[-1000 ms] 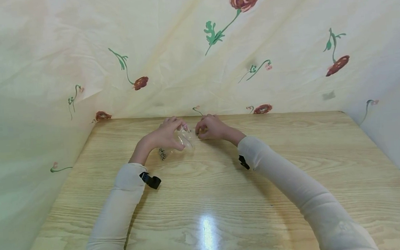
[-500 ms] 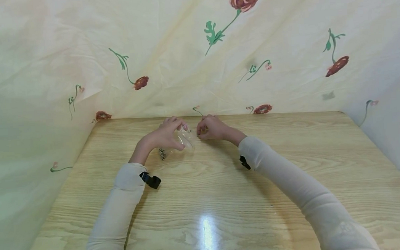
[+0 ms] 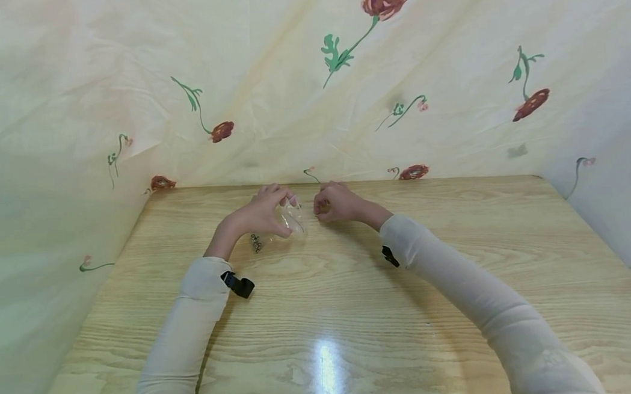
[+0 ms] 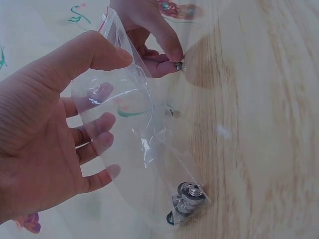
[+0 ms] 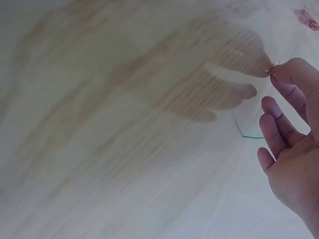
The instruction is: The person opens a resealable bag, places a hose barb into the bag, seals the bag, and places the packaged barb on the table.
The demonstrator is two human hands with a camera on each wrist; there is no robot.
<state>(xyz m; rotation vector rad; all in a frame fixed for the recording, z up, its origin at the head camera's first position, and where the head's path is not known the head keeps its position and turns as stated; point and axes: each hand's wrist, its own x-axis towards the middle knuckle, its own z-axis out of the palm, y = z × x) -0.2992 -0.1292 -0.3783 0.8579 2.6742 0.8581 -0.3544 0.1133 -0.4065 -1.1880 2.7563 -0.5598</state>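
Observation:
My left hand [image 3: 264, 212] holds a clear zip bag [image 4: 134, 124] with a red line at its mouth, thumb on the near side and fingers seen through the plastic. Several small metal screws [image 4: 188, 199] lie bunched in the bag's bottom corner. To the right of the bag, my right hand [image 3: 340, 201] pinches a small metal screw [image 4: 178, 65] between thumb and index finger, just above the table. In the right wrist view that screw [image 5: 274, 68] is mostly hidden by the fingertips. Another small metal piece [image 4: 172, 113] shows near the bag's edge; whether inside or behind it, I cannot tell.
The light wooden table [image 3: 310, 294] meets a flower-printed cloth [image 3: 288, 102] right behind both hands. More cloth rises along the left and right sides. A tiny speck [image 3: 429, 324] lies on the table at the front right.
My right hand has shifted slightly to the right, away from the bag, still pinching the screw. The left hand and the bag have stayed in place.

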